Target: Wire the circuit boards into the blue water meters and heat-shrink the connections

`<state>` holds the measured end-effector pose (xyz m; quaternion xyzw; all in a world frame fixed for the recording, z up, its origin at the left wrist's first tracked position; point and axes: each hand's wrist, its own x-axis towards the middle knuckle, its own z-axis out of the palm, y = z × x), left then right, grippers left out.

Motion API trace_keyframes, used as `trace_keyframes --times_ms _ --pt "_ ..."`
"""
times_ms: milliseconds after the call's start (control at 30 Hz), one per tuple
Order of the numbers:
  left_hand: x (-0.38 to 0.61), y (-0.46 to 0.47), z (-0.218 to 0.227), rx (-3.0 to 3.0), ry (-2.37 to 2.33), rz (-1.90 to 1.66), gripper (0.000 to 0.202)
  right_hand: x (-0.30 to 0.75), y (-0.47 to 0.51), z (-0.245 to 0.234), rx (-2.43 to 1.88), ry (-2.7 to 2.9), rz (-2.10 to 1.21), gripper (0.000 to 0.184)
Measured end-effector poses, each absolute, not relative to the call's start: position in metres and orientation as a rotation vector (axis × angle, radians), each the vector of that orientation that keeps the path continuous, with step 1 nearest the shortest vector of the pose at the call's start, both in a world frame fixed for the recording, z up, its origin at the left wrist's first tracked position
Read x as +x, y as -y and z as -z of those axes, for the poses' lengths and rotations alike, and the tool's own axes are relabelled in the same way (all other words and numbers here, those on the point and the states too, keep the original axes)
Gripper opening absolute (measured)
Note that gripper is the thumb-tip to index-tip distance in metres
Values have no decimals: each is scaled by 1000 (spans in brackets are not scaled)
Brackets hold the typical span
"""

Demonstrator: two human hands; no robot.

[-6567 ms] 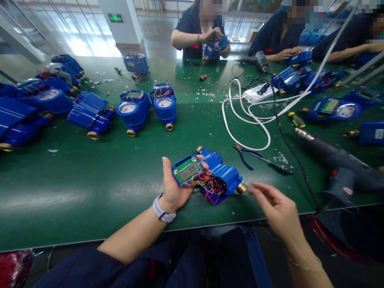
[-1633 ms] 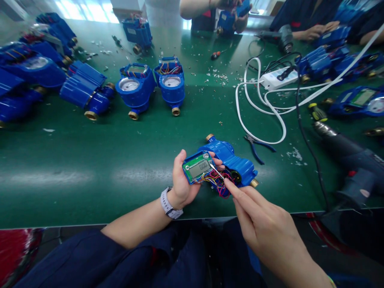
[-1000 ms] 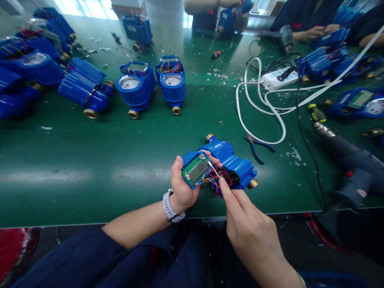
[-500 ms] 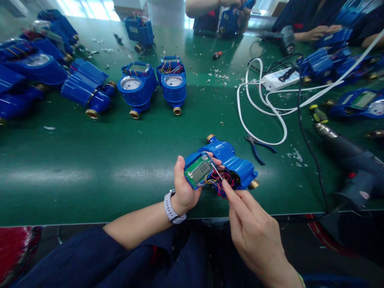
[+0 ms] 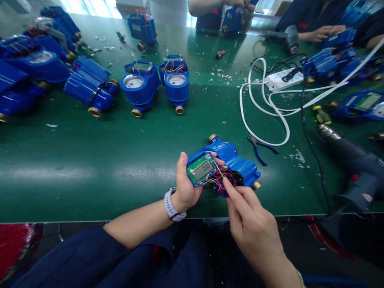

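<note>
Since the earliest frame, the right hand had moved from beside the meter's brass end to the display board, and the tool that had lain beside the pliers was gone from that spot. Its fingers were now pinched together on a slim tool, whose tip met the board's right edge; the handle was hidden in the palm. The left hand, a pale watch at its wrist, was clamped around the board, thumb on one side and fingertips showing past the other. Coloured wires ran from the board into the open blue meter, which lay on the green table just beyond the hands, near its front edge. Further back stood two more meters, side by side, while a white cable looped from a power strip on the right
</note>
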<state>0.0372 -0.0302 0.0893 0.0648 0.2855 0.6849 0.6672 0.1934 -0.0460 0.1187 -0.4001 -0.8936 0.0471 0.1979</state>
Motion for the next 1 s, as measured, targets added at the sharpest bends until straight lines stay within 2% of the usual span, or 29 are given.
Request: trace_keyframes --times_ms 133,367,700,1000 --pt "31 28 -90 162 -617 -1456 77 202 40 -131 -1058 2541 -333 36" --pt "25 26 -90 245 -601 -1398 75 212 38 -149 -1046 2665 -236 35" --pt "27 28 -88 362 -616 -1425 69 210 40 -152 -1053 2691 -142 38" --pt "28 28 -86 324 -637 -1461 61 204 42 -138 -1054 2581 -331 36"
